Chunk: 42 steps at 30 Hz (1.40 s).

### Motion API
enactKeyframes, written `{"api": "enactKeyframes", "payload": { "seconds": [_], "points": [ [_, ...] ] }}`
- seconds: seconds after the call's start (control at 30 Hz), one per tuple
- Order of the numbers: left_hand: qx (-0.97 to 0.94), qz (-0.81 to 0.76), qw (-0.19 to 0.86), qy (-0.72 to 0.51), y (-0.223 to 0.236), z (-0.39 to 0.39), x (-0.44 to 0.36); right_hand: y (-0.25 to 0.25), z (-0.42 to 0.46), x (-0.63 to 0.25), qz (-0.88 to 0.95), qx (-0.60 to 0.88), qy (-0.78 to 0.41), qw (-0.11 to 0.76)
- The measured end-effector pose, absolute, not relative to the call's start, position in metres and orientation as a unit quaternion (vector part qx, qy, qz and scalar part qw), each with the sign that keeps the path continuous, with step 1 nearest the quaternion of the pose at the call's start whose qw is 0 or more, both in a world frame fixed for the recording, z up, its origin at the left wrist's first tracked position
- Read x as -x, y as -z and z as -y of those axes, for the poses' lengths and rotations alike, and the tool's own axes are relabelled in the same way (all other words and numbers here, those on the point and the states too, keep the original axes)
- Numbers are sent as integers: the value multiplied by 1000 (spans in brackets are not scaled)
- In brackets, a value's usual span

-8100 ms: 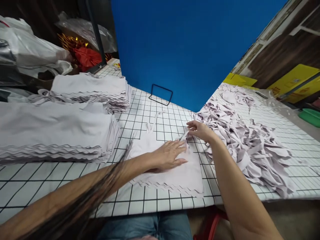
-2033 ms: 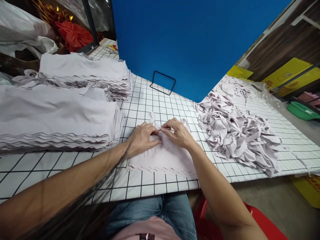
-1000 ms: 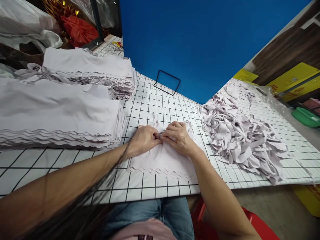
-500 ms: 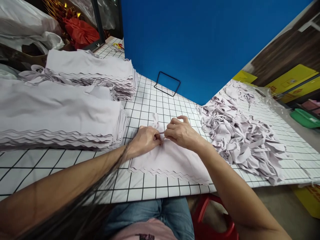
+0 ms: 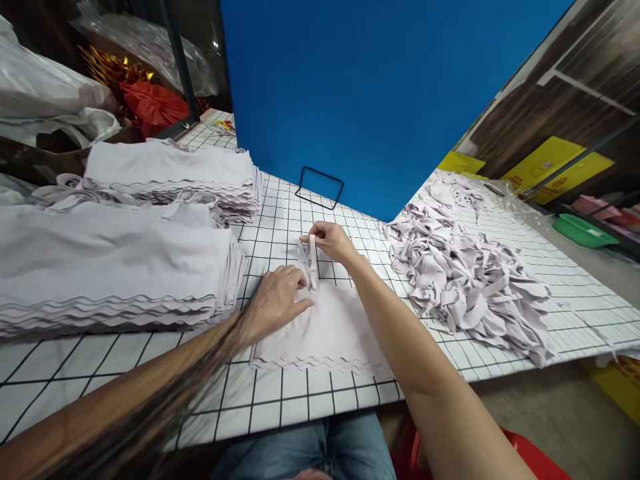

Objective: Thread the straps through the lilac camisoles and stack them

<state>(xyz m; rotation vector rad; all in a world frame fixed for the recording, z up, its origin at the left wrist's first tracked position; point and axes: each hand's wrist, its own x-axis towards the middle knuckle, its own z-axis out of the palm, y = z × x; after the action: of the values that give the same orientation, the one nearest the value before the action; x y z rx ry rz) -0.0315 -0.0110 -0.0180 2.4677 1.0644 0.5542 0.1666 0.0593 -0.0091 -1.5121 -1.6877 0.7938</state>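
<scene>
A pale lilac garment piece (image 5: 327, 333) with a wavy lower edge lies flat on the gridded tabletop in front of me. My right hand (image 5: 333, 241) pinches the top of its narrow shoulder strap (image 5: 313, 260) and holds it raised in a loop. A small strap slider or ring seems to sit low on that strap, too small to make out surely. My left hand (image 5: 281, 297) rests on the garment's upper left, beside the foot of the strap. Its thumb is apart from the curled fingers, and nothing shows between them.
Two stacks of folded lilac garments, the nearer stack (image 5: 110, 260) and the farther stack (image 5: 175, 167), stand at left. A loose heap of similar pieces (image 5: 460, 273) spreads at right. Behind are a blue panel (image 5: 350, 100) and a black wire frame (image 5: 320, 188). A red stool (image 5: 530, 457) is below.
My right hand has moved up and left from the garment's edge, drawing the strap upward. My left hand's pinch has loosened. The view has shifted slightly.
</scene>
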Motion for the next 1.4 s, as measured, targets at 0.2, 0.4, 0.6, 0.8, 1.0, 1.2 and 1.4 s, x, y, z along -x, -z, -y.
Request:
{"api": "enactKeyframes", "payload": {
  "seconds": [0.2, 0.4, 0.6, 0.8, 1.0, 1.2, 1.4],
  "points": [
    [-945, -266, 72, -175, 27, 25, 29, 22, -63, -170, 675, 606, -287, 309],
    [-955, -275, 70, -83, 35, 22, 30, 5, 18, -186, 730, 646, -7, 222],
    [-962, -249, 58, -100, 34, 16, 31, 7, 101, -234, 696, 677, 123, 207],
    [-944, -272, 88, -166, 36, 18, 26, -12, 125, -312, 464, 869, 136, 107],
    [-833, -279, 450, -159, -21, 56, -26, -37, 143, -257, 539, 815, 60, 203],
    [-607, -238, 743, -152, -54, 71, -59, -71, 169, -206, 719, 596, -106, 342],
    [-666, -233, 696, -131, -70, 54, -35, -55, 144, -242, 725, 598, -128, 318]
  ]
}}
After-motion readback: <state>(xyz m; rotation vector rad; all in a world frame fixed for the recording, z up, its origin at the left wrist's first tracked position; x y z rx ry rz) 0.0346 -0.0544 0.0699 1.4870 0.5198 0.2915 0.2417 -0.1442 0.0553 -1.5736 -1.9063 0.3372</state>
